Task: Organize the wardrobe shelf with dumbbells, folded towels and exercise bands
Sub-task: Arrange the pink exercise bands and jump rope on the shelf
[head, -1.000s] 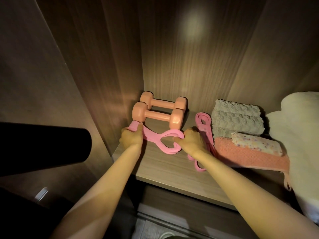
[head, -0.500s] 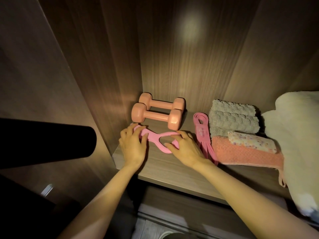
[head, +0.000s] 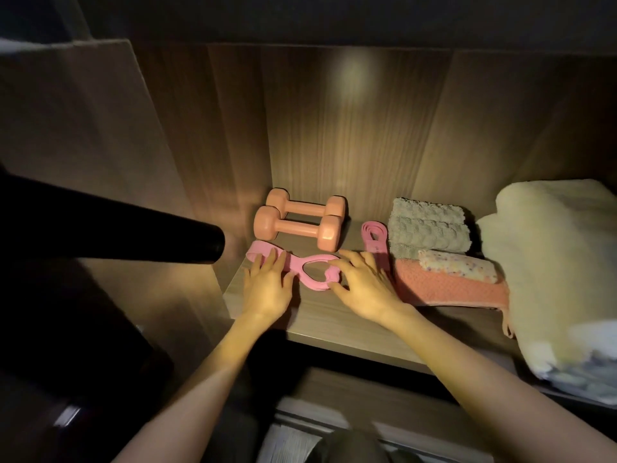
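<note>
Wardrobe shelf (head: pixel 334 325), dim, w/ one light spot on the wood-grain back panel (head: pixel 350 128). Left grip (head: pixel 267 289) lies flat, fingers straight and close together, pressing the left loop of the pink figure-8 band (head: pixel 315 259) onto the shelf. Right grip (head: pixel 364 289) is spread and relaxed, fingertips touching the band's right loop, thumb at its near edge. No pinch as far as I can tell. The band lies flat at the shelf's front-left, just in front of the dumbbells (head: pixel 293 228) but not touching them.

Going outward:
- The two coral dumbbells sit side by side, parallel, near the back-left corner.
- Right of them a pink flat loop band (head: pixel 374 235) runs front to back, its near end hidden behind the right grip.
- Next come gray towels (head: pixel 427 225) stacked at the back, then a coral towel (head: pixel 444 289) in front w/ a small speckled cloth (head: pixel 457 270) on top.
- A bulky cream blanket (head: pixel 554 262) fills the far right.
- A black tube (head: pixel 117 228) juts in from the left foreground; can't tell what it is.

Step in hand, imo, is squaring up the figure-8 band. To do it well:
- Keep the left grip as the anchor.
- Nudge the right loop w/ fingertips only, until the band's long axis runs parallel w/ the dumbbell handles.
- Flatten the small raised lump on the right loop.
- Rubber prob. springs back, so press, then lift both grips straight up w/o dragging.
- Leave a gap to the dumbbells.
- Watch the flat loop band beside the right wrist, as it's easy to sweep out of line.
</note>
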The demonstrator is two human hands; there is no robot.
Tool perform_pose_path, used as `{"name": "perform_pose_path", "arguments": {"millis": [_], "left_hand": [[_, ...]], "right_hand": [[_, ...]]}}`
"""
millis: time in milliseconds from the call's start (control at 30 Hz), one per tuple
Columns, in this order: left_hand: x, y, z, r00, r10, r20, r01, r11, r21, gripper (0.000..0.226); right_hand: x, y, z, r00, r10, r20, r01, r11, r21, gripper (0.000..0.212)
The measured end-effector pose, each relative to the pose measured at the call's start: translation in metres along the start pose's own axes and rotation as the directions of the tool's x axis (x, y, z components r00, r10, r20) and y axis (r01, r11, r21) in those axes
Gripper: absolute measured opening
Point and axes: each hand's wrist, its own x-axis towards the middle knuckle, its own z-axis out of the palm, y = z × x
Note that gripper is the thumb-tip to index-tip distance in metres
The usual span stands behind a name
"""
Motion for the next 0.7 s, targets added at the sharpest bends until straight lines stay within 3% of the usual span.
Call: {"name": "perform_pose_path", "arguments": {"millis": [133,300,433,700], "left_hand": [[-0.036,0.023,-0.005,0.993,0.108,-0.051,-0.115,0.982,-0.149,0.045],[-0.073,0.040,0.010,0.985,0.152,0.078,-0.118,0.936,-0.330,0.045],[-0.089,0.042,0.026,0.974,0.155,0.167,-0.087,0.930,-0.357,0.049],[-0.069,0.043,0.035,0.980,0.146,0.134,-0.090,0.931,-0.355,0.055]], "right_hand": [[-0.036,0.013,-0.017,0.992,0.123,0.020,-0.124,0.991,0.041,0.040],[-0.079,0.030,-0.006,0.966,0.193,0.171,-0.212,0.972,0.100,0.055],[-0.096,0.034,0.010,0.960,0.209,0.186,-0.231,0.967,0.109,0.064],[-0.091,0.025,0.022,0.959,0.247,0.137,-0.261,0.961,0.089,0.066]]}}
